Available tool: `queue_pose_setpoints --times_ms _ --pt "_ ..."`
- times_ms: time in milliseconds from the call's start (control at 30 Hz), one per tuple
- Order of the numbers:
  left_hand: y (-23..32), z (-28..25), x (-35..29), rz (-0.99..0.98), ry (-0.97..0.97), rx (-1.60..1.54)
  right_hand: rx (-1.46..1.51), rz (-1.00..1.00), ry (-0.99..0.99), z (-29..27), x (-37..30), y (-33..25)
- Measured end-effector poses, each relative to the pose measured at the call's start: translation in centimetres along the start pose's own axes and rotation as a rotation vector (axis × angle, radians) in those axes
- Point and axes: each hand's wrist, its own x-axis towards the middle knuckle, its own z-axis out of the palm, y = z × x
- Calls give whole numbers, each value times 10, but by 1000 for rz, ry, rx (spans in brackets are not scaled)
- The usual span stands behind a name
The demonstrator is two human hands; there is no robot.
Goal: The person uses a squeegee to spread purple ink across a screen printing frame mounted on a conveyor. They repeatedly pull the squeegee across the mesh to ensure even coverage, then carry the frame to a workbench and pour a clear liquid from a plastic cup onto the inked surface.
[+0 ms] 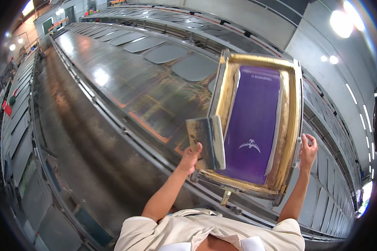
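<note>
A screen printing frame (295, 104) with yellowed, taped edges lies tilted before me. Its purple mesh (251, 113) bears a pale crown-like design near the close end and small lettering at the far end. My left hand (190, 159) is closed round a wide squeegee (203, 142), held upright at the frame's left side, with its pale blade side toward the mesh. At the frame's right edge, my right hand (308, 150) has its fingers curled together, the fingertips against the rim. Part of that grip is hidden.
The long printing table (134, 96) runs to the far left, with orange marks and a row of grey panels (194, 67). A metal rail (123, 130) follows its near edge. Another rack of panels (23, 138) stands across the aisle (71, 138) at left.
</note>
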Motion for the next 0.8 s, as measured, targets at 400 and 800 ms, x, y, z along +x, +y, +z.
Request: queue_pose_setpoints --times_ms 400,800 --pt "314 -283 -137 456 419 -50 297 -44 -832 417 -136 -146" --pt "613 -537 -203 808 587 96 687 233 -1325 819 -327 -404"
